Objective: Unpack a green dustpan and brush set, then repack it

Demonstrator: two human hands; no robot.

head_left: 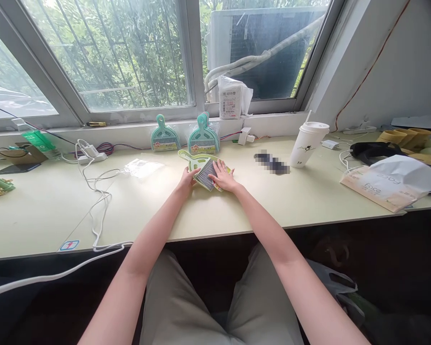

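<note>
A light green mini dustpan (195,163) lies tilted on the table in front of me, its looped handle to the upper left. Over it sits a small brush (204,178) with grey bristles, and part of a colourful label shows by its edge. My left hand (187,182) grips the left side of the dustpan, thumb on top; its other fingers are mostly hidden. Flat across the bristles and label rests my right hand (224,178), fingers spread. Wrapped teal dustpan sets stand behind, one on the left (165,139) and a stack (203,140) beside it.
Crumpled clear plastic wrapping (142,167) lies left of my hands, near white cables (102,206). To the right are a blurred dark object (272,162), a white cup with a straw (306,146) and a tissue pack (388,184). A wrapped box (231,99) stands on the windowsill.
</note>
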